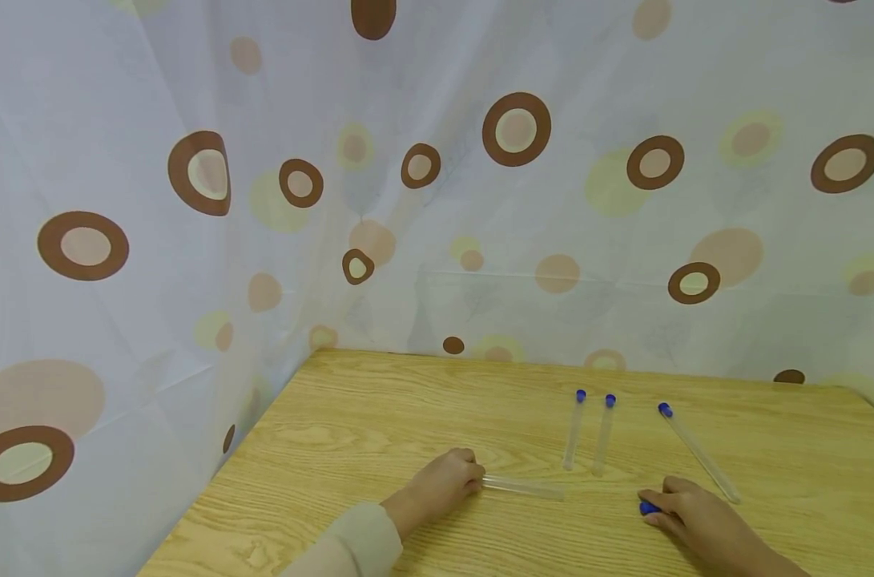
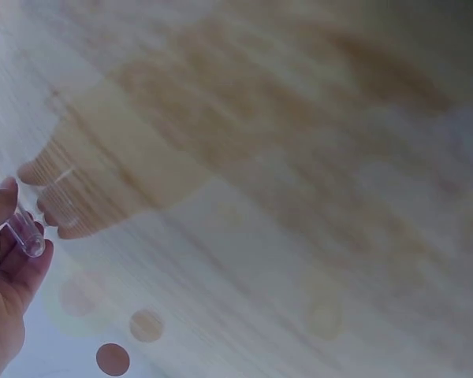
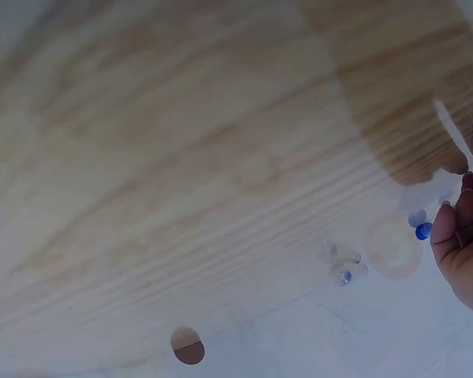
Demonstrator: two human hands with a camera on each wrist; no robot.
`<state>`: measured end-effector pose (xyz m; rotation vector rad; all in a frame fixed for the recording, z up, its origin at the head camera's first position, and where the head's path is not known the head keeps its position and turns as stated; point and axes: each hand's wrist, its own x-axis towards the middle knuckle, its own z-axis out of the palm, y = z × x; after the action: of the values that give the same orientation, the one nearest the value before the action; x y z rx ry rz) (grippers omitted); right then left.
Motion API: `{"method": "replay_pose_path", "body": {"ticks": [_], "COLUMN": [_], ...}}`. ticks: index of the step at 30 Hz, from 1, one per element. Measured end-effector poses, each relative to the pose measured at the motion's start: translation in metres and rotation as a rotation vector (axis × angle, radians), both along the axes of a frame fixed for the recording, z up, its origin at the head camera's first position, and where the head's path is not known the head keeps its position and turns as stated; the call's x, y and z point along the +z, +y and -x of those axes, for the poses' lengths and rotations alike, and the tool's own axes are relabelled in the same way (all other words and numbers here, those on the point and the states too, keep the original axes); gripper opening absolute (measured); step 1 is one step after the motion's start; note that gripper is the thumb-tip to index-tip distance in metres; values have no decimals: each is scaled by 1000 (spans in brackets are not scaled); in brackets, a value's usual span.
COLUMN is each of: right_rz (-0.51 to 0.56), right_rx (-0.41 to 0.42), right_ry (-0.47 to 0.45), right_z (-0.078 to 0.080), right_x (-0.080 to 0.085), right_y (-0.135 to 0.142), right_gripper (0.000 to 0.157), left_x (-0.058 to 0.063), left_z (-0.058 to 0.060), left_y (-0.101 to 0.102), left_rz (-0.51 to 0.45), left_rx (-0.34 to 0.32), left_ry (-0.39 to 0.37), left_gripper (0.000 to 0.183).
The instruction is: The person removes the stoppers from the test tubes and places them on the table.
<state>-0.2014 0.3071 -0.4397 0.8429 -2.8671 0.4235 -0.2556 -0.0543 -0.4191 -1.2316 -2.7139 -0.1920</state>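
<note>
My left hand (image 1: 447,481) grips one end of a clear test tube (image 1: 525,486), which points right, low over the table. In the left wrist view the tube's rounded end (image 2: 31,246) pokes out between thumb and fingers. To the right, my right hand (image 1: 703,517) pinches a blue cap (image 1: 649,508) between thumb and fingers, apart from the tube. In the right wrist view that hand (image 3: 469,252) is partly cut off by the frame's edge.
Two blue-capped test tubes, one on the left (image 1: 573,437) and one beside it (image 1: 603,441), lie side by side beyond the hands. A third capped tube (image 1: 699,454) lies slanted near my right hand. A dotted curtain (image 1: 437,216) borders the wooden table (image 1: 379,401).
</note>
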Motion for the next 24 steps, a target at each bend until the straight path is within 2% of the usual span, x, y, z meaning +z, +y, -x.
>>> {"method": "replay_pose_path", "body": {"ticks": [13, 24], "right_rz": [7, 8], "right_rx": [-9, 14], "right_ry": [-20, 59], "right_z": [0, 0], "right_x": [1, -2], "right_y": [-1, -1], "right_gripper": [37, 35], "left_x": [0, 0], "left_z": [0, 0], "left_y": [2, 3], "left_rz": [-2, 7], "left_rx": [-10, 2], "left_ry": [32, 39], "left_gripper": [8, 9]}}
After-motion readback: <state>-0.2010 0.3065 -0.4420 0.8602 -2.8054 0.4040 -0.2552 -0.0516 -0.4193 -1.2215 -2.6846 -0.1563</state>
